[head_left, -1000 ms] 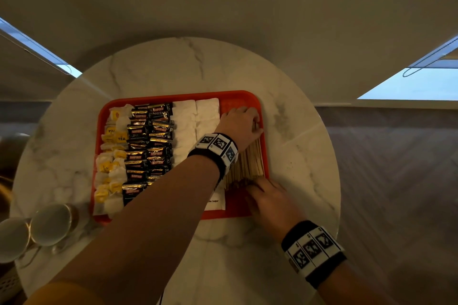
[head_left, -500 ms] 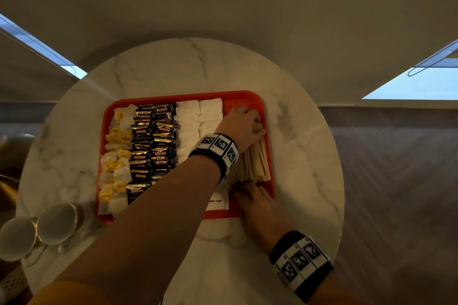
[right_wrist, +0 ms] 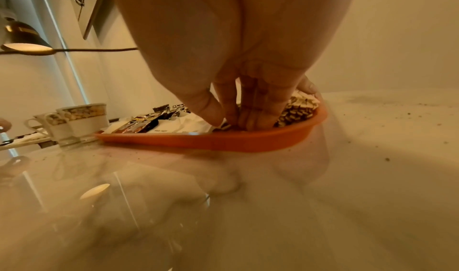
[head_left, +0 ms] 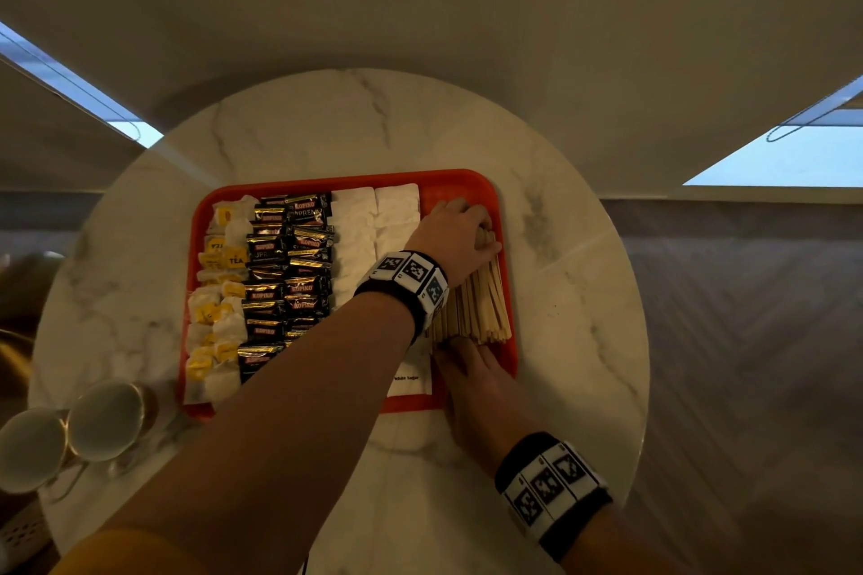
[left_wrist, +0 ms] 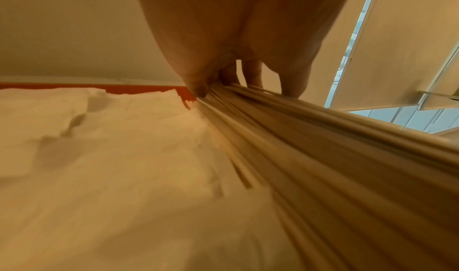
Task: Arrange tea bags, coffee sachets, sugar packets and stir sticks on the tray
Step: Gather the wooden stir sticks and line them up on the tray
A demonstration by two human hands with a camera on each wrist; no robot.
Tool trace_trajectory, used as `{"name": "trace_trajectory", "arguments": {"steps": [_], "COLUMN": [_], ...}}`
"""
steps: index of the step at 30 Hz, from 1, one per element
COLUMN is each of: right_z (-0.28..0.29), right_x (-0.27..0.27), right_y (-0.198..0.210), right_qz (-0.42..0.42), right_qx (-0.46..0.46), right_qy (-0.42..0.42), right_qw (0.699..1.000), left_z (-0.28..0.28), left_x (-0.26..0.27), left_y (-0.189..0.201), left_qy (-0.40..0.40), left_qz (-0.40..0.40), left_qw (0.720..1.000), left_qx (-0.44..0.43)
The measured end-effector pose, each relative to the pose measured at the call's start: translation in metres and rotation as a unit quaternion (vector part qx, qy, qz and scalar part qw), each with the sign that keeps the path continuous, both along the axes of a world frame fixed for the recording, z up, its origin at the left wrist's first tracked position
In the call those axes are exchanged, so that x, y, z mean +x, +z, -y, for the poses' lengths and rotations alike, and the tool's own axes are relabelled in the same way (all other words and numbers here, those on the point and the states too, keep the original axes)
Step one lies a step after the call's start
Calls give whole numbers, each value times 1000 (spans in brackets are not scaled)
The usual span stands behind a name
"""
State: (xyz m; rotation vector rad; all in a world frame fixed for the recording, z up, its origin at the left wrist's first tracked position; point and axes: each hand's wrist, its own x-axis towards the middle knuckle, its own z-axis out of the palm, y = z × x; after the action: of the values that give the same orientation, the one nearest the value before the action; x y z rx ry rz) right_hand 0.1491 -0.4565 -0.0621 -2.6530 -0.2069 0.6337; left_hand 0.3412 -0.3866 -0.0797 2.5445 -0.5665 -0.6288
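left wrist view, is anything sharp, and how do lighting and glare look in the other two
Left wrist: warm cast, stir sticks smear toward the lens. Right wrist: glossy table mirrors a lamp, foreground soft. Head: dim, wide-angle bend, tray readable.

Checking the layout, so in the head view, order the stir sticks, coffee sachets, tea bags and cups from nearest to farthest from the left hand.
1. Stir sticks: under the left hand, tray's right side.
2. Coffee sachets: middle-left columns.
3. Tea bags: tray's left edge.
4. Cups: off the tray, on the table at lower left.
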Motion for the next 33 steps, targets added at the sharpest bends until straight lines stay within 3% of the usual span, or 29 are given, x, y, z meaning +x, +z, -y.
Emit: {"name": "trace_trajectory", "arguments": {"steps": [24,33], "right_z": [12,25], "right_x": [-7,-4], "right_y": [-8,-12], "right_qz": [-30,22], "right_qx": [13,4], "right_qy": [-18,25], "right_qw": [999,999], "left_z": [-5,-3], "left_x": [1,-1], "left_y": [0,0], "left_qy": [-4,-14], "left_qz": [3,14], "left_qw": [1000,1000], "left_qx": [-10,-8]}}
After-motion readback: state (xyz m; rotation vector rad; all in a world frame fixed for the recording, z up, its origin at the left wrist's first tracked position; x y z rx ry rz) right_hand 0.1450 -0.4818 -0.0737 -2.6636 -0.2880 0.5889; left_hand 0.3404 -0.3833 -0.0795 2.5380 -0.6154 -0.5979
